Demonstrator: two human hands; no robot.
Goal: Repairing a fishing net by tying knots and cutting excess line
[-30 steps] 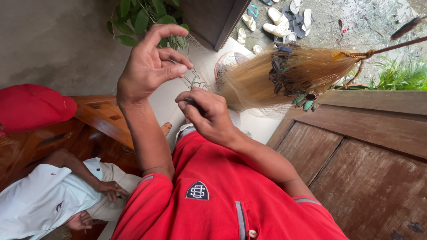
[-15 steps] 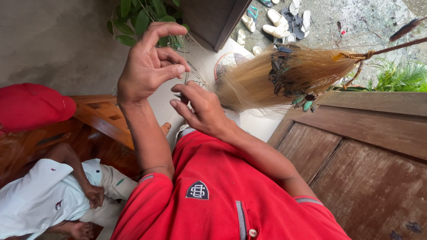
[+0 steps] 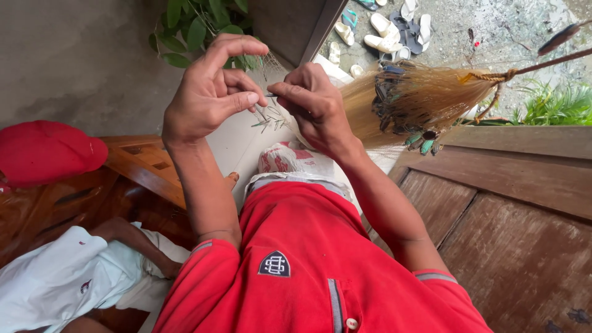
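My left hand (image 3: 206, 92) is raised in front of my red shirt (image 3: 308, 246), with thumb and middle finger pinched and the index finger curled above. My right hand (image 3: 317, 105) meets it fingertip to fingertip. Between them both hands pinch a small bunch of thin pale-green strands (image 3: 266, 117) whose loose ends stick out below the fingers. Just right of my right hand lies a broom head of tan fibres (image 3: 425, 95), with a dark band and a few green bits. Its stick handle (image 3: 542, 61) runs off to the right.
A person in white clothes (image 3: 68, 277) sits at the lower left beside a wooden bench (image 3: 145, 163) and a red cushion (image 3: 46, 151). A brown wooden panel (image 3: 518, 222) fills the right. Several sandals (image 3: 388, 28) lie on the ground beyond, and green leaves (image 3: 197, 24) hang at the top.
My right hand has lifted and moved toward my left until their fingertips meet on the strands. The person in white has shifted their arm.
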